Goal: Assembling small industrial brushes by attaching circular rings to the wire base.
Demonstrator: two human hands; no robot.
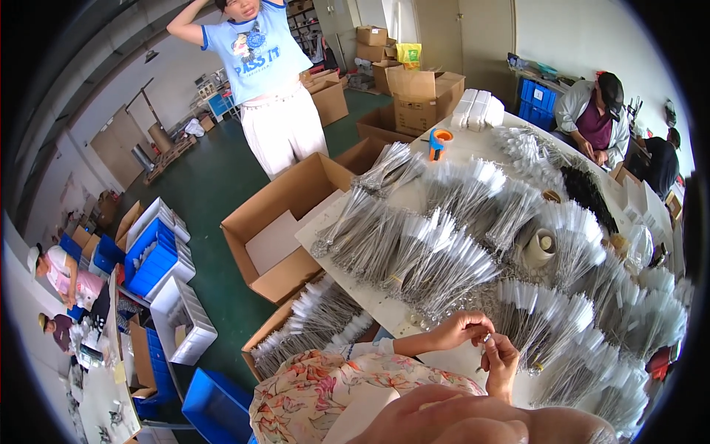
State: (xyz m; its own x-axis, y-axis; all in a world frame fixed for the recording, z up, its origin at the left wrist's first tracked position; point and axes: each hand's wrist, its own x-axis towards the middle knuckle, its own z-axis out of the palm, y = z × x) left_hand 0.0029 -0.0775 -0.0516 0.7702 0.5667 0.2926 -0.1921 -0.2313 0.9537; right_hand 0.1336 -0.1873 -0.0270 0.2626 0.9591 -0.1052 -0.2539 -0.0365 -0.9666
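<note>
My left hand [464, 330] and my right hand [501, 361] meet at the near edge of the table, fingers closed in a pinch. Between the fingertips is a tiny pale, shiny piece [487, 338], too small to name. Just beyond my hands lie bundles of thin wire-stemmed brushes with white bristles [444, 259]. Another bundle of white brushes [543, 314] is right beside my right hand. Wire loops at the stem ends lie closest to my fingers.
A tape dispenser [439, 143], a cardboard tube [539, 248] and black brushes [588, 196] share the table [381, 307]. An open carton [285, 229] and a brush-filled carton [255, 344] stand left. Blue bins [211, 403] are lower left. One person [262, 66] stands beyond; others sit working.
</note>
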